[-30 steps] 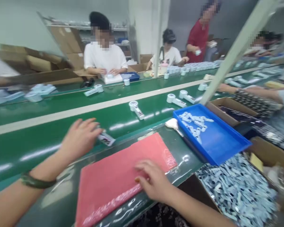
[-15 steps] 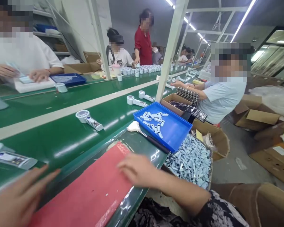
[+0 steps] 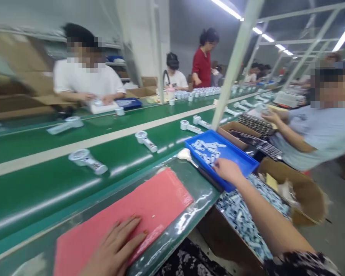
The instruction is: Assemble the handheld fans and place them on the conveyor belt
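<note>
My left hand lies flat on the red mat, its fingers spread and nothing in them. Over the near edge of the blue tray, my right hand has its fingertips down at small pale blue parts. Those fingers are curled together, and whether they grip a part is too small to tell. Beside the tray lies a tool with a white padded head and a black handle.
Pale handled devices lie on the green conveyor. A box of loose blue parts stands below the tray. An upright post rises behind it. A co-worker in light blue is at right, others across the belt.
My right hand has moved from the red mat to the blue tray. My left hand has come down onto the mat. The camera view has turned left.
</note>
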{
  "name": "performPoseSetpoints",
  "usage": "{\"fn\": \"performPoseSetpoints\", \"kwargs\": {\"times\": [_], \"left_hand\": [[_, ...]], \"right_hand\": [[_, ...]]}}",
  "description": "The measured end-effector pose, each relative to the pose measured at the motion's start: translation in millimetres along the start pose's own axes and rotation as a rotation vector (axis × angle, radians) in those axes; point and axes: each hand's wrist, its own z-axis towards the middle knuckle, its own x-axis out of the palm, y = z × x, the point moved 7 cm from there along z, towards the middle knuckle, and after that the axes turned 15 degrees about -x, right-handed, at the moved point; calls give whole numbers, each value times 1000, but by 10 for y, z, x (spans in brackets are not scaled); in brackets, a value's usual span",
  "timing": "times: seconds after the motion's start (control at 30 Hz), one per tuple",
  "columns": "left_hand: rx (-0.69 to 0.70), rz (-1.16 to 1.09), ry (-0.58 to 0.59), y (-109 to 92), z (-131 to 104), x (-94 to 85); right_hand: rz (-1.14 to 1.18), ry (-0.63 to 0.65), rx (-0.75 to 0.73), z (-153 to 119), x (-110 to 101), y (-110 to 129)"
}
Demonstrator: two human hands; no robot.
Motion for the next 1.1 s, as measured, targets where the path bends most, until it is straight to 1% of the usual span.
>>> {"fn": "performPoseSetpoints", "kwargs": {"times": [0.1, 0.13, 0.17, 0.23, 0.27, 0.3, 0.33, 0.4, 0.47, 0.53, 0.57, 0.63, 0.7, 0.8, 0.9, 0.97, 1.0, 1.03, 1.1], "left_hand": [[-95, -63, 75, -58, 52, -142], [-146, -115, 108, -62, 90, -182], [-205, -190, 144, -52, 140, -218], [-348, -407, 193, 10, 269, -280], [-418, -532, 190, 58, 342, -309], [-477, -651, 167, 111, 418, -334], [-523, -753, 126, 168, 490, -354], [-578, -893, 16, 276, 604, -375], [-608, -970, -70, 368, 655, -357], [-645, -1013, -119, 458, 636, -316], [-672, -1027, -139, 509, 605, -296], [-738, -1047, -174, 624, 526, -266], [-793, -1076, -205, 734, 459, -254], [-803, -1135, -221, 829, 431, -258], [-776, -1107, -218, 850, 451, -287], [-765, -1058, -208, 846, 472, -300], [-766, -1046, -208, 845, 482, -299], [-774, -1044, -213, 848, 489, -296], [-816, -1051, -239, 861, 484, -282]], "right_hand": [[-34, -39, -20, -50, -66, 22], [-37, -84, -24, -68, -109, 45], [-16, -161, -35, -91, -165, 96], [121, -304, -102, -140, -235, 325], [229, -341, -167, -159, -232, 514], [347, -335, -252, -169, -195, 753], [458, -295, -348, -175, -134, 1032], [628, -139, -532, -185, 37, 1636], [743, 10, -650, -184, 198, 2160], [848, 113, -723, -158, 305, 2549], [893, 155, -749, -136, 339, 2694], [974, 243, -772, -77, 394, 2900], [1063, 360, -749, -12, 463, 3020], [1221, 522, -687, 59, 583, 3096], [1340, 595, -658, 83, 692, 3083], [1380, 594, -648, 82, 756, 3046], [1384, 571, -648, 84, 779, 3024], [1378, 521, -650, 94, 790, 2999], [1326, 369, -669, 119, 779, 2950]]}}
